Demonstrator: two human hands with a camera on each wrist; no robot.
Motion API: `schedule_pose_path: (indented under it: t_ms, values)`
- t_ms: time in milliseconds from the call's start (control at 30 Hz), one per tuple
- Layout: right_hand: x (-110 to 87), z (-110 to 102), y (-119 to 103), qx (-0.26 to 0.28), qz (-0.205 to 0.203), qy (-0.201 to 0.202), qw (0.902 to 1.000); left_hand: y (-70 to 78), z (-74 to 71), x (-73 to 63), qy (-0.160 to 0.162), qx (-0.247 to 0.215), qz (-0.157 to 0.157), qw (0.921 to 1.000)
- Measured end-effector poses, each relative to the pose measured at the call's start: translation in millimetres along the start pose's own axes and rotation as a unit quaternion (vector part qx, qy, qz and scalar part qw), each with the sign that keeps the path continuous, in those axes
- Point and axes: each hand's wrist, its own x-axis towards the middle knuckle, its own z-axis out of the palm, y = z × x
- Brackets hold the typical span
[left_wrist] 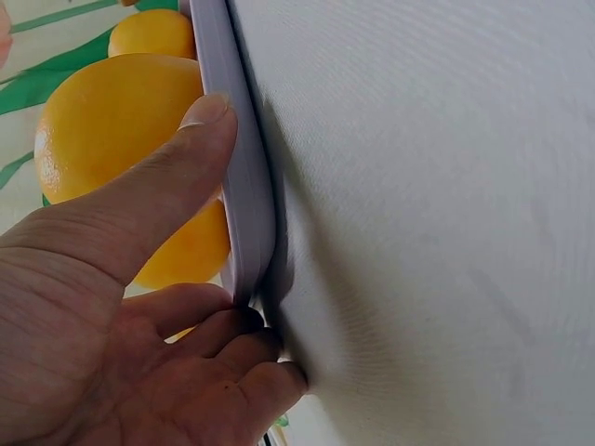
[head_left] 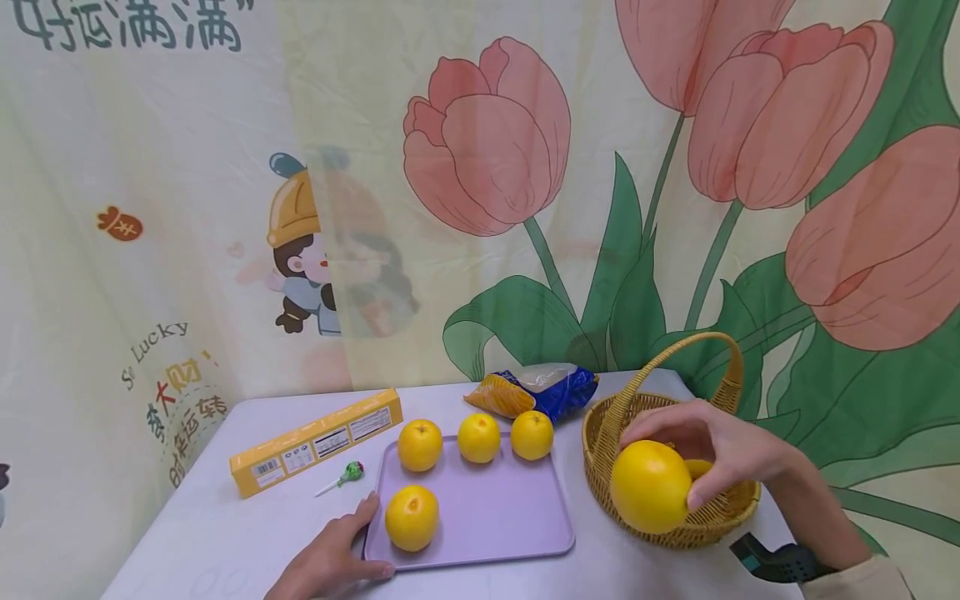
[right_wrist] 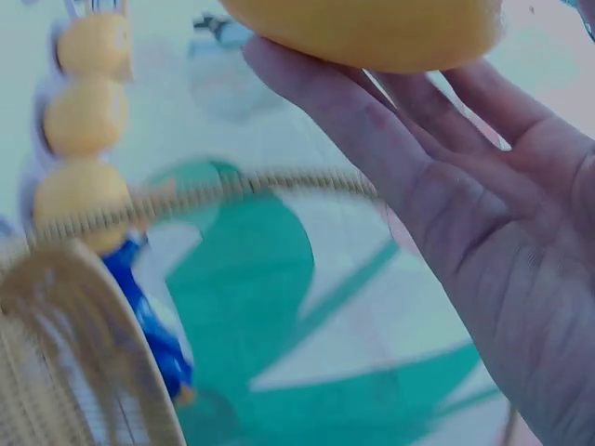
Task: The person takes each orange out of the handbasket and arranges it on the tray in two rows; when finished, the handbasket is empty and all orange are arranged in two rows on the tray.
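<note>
My right hand (head_left: 708, 446) grips an orange (head_left: 651, 487) between thumb and fingers, over the wicker basket (head_left: 600, 475) at the right. In the right wrist view this orange (right_wrist: 372, 32) shows at the top edge. Part of another yellow-orange thing (head_left: 699, 468) shows behind it, within the basket. My left hand (head_left: 330, 550) holds the near left corner of a lilac tray (head_left: 495, 521), its thumb at the front rim. On the tray, one orange (head_left: 412, 517) sits near that hand. Three more, including the orange (head_left: 478, 438) in the middle, line the back edge.
A long yellow box (head_left: 318, 442) lies at the back left, with a green-wrapped lollipop (head_left: 350, 473) in front of it. Behind the tray is a blue and yellow bag (head_left: 536, 390). The basket's tall handle (head_left: 675, 346) arches up. A printed curtain (head_left: 375, 208) hangs behind the table.
</note>
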Motion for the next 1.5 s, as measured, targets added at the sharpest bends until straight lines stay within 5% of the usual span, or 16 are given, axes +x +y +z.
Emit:
schedule_pose_path:
  t_ms: [233,633,1133,1500]
  values:
    - [46.8,40.0,14.4,0.008,-0.007,0.033,0.9994,-1.3,-0.7,1.1,-0.002,-0.014,-0.004,0.9999]
    - [96.8,86.4,59.6,0.040,0.083,0.146,0.9850,0.8,0.5,-0.6,-0.001,-0.018,-0.003,0.9998]
    - [121.8,107.0,129.2,0.023,0.183,0.198,0.9628,-0.7,2.9,-0.1,0.002,-0.021,0.004,0.9998]
    - [126.9,115.4,144.7,0.003,0.203,0.212,0.9558,-0.9,2.2,-1.6,0.006,-0.020,0.012,0.9997]
